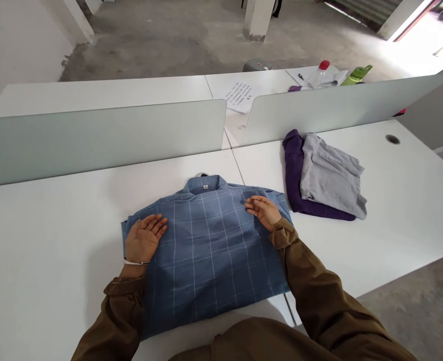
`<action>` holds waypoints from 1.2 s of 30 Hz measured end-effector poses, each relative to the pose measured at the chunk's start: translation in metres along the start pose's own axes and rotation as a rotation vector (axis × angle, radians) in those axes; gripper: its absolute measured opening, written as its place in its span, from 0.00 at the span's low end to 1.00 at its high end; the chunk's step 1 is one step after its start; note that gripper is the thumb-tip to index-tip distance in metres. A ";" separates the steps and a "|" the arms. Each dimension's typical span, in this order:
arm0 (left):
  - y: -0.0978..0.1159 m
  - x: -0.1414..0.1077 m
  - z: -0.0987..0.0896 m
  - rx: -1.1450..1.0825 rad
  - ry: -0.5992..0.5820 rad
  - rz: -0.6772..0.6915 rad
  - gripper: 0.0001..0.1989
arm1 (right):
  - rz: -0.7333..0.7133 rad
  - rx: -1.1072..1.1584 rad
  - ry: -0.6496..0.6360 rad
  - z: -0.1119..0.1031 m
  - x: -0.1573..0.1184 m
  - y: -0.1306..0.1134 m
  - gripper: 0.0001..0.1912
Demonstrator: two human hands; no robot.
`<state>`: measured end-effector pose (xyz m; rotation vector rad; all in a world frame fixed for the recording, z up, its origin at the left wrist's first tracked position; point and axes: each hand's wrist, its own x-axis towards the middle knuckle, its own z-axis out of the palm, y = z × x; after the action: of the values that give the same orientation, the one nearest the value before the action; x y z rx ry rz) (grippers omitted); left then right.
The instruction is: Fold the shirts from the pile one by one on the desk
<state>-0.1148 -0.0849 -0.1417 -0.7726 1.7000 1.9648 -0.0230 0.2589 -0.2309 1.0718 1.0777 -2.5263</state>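
Observation:
A blue checked shirt lies spread on the white table, its collar pointing away from me and its lower edge near my body. Over the shirt's left side is my left hand, palm turned up and inward, fingers stretched out and holding nothing. My right hand is above the right shoulder area, fingers loosely extended with nothing visible in them. Whether either hand touches the cloth I cannot tell. The shirt's sleeves are mostly hidden.
To the right lie folded garments, a grey one on top of a purple one. Low frosted partitions cross the table behind the shirt. Beyond them are a printed sheet, a red-capped bottle and a green bottle.

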 end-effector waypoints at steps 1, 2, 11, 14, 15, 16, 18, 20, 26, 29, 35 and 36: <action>-0.006 -0.003 0.005 0.150 -0.032 0.062 0.16 | 0.018 -0.073 -0.044 0.004 -0.001 0.004 0.09; -0.012 -0.006 0.012 0.340 -0.078 0.155 0.15 | 0.034 -0.153 -0.089 0.008 -0.001 0.008 0.09; -0.062 -0.008 0.059 1.798 -0.446 0.733 0.21 | 0.000 -0.380 0.019 0.021 0.013 0.010 0.16; -0.063 -0.008 0.055 1.826 -0.371 0.748 0.22 | -0.168 -0.391 0.094 -0.010 -0.007 -0.011 0.19; -0.063 -0.012 0.055 1.806 -0.368 0.771 0.22 | -0.215 -0.410 0.128 -0.023 -0.015 -0.017 0.19; -0.063 -0.016 0.054 1.778 -0.383 0.802 0.22 | -0.249 -0.445 0.163 -0.037 -0.023 -0.021 0.20; -0.068 -0.027 0.054 1.726 -0.479 0.857 0.21 | -0.284 -0.564 0.228 -0.065 -0.035 -0.022 0.20; -0.078 -0.035 0.054 1.703 -0.570 0.854 0.21 | -0.288 -0.722 0.291 -0.087 -0.041 -0.015 0.19; -0.090 -0.037 0.055 1.701 -0.506 0.723 0.23 | -0.286 -1.055 0.479 -0.115 -0.044 0.004 0.20; -0.091 -0.061 0.060 1.736 -0.552 0.771 0.23 | -0.287 -1.227 0.539 -0.115 -0.048 0.000 0.26; -0.126 -0.122 0.058 1.843 -0.691 0.809 0.21 | -0.126 -1.335 0.553 -0.110 -0.053 0.001 0.33; -0.131 -0.126 0.056 1.854 -0.672 0.806 0.21 | -0.101 -1.326 0.571 -0.110 -0.053 0.003 0.33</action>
<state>0.0569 -0.0038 -0.1513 1.1606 2.3657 0.0663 0.0766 0.3270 -0.2479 1.1974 2.3803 -0.9395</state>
